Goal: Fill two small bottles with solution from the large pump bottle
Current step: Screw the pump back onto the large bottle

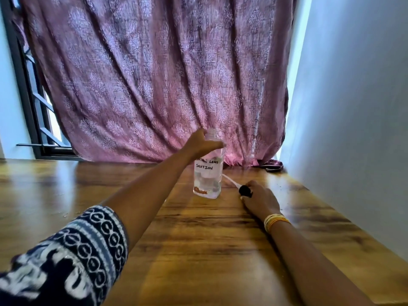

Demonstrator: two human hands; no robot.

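Patterned sleeve [66, 257] nearest; both hands reach one large bottle [207, 171].
The left hand [202, 143] curls around the uncapped bottle's shoulder. Just right of the bottle, the right hand [259, 198] rests on the tabletop [198, 239], pinching one black pump head [245, 191], its white tube [229, 180] pointing toward the bottle.

Wore a dark blue cloth sleeve [72, 257] with white rings and stripes on the left arm. Had a stack of thin yellow and white bangles [274, 220] round the right wrist.

Left hand [202, 143] gripping, right hand [258, 198] closed
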